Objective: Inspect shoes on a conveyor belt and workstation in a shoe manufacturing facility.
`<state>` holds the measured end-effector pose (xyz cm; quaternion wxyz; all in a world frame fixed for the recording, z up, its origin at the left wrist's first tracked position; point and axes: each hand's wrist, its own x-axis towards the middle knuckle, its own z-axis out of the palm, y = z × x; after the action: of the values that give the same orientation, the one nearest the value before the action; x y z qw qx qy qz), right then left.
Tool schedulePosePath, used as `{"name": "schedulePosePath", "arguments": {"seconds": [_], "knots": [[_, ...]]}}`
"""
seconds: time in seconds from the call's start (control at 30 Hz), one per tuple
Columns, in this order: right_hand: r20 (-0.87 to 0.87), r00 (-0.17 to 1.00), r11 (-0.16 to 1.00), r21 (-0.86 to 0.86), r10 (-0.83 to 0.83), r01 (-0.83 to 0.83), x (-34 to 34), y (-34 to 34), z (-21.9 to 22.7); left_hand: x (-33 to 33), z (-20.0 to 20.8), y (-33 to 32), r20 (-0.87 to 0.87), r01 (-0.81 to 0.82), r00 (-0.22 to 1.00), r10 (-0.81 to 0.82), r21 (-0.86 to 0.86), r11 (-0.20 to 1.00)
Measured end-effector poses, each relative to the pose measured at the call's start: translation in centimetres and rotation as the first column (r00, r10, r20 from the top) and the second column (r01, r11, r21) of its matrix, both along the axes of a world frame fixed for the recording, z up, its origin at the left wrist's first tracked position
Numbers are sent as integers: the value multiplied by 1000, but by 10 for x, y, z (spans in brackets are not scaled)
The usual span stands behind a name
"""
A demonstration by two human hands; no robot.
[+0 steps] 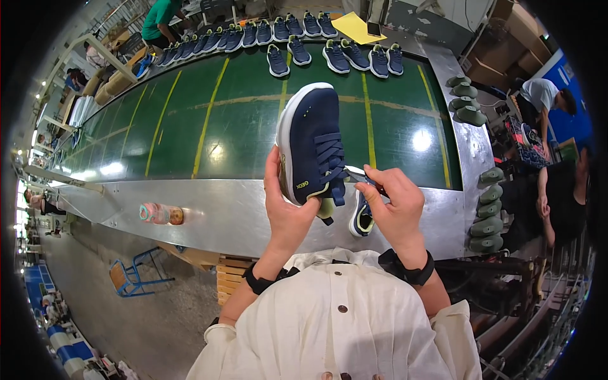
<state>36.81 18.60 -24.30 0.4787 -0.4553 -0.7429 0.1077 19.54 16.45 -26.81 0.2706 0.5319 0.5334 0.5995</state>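
While the left hand (288, 206) wraps the heel end of a navy sneaker (311, 142), thumb on the near side and fingers closed around the sole edge, the shoe is held up over the near edge of the green conveyor belt (190, 126), toe pointing far, laces facing the camera. White sole rim visible along the left side of the shoe; yellow-green trim at the tongue and heel.

Right hand (392, 202): fingers pinched shut on a small dark tool (358, 174), its tip touching the lace area at the right side of the sneaker. Cannot tell the exact kind of tool.

Second navy sneaker (361, 218) lies on the metal table edge (209, 212) just below the right hand, partly hidden by it.

Both wrists carry black bands; cream buttoned garment fills the near centre.

Surroundings: row of navy sneakers (278, 38) along the far side of the belt; yellow sheet (356, 26) at far right of that row. Grey-green shoe lasts (465, 98) line the right rim of the belt. Pink bottle (158, 214) lies on the metal edge at left. Person in a green shirt (158, 19) works at far left; person in a white shirt (544, 95) bends at right.
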Motion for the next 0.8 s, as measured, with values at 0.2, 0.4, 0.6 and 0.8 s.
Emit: {"name": "schedulePosePath", "arguments": {"seconds": [0.2, 0.4, 0.6, 0.8], "knots": [[-5, 999, 999, -3, -42, 42, -2, -1, -2, 2, -1, -1, 11, -9, 1000, 9, 11, 1000], [-78, 996, 999, -32, -39, 37, -1, -4, -8, 8, 4, -3, 71, 27, 997, -25, -24, 999], [-428, 902, 956, -282, -53, -77, 1, -7, -10, 6, -6, 0, 131, 79, 989, -71, -53, 996], [-224, 973, 980, -176, 49, -89, -6, -12, 3, 9, 3, -1, 127, 75, 990, -67, -56, 996]]}}
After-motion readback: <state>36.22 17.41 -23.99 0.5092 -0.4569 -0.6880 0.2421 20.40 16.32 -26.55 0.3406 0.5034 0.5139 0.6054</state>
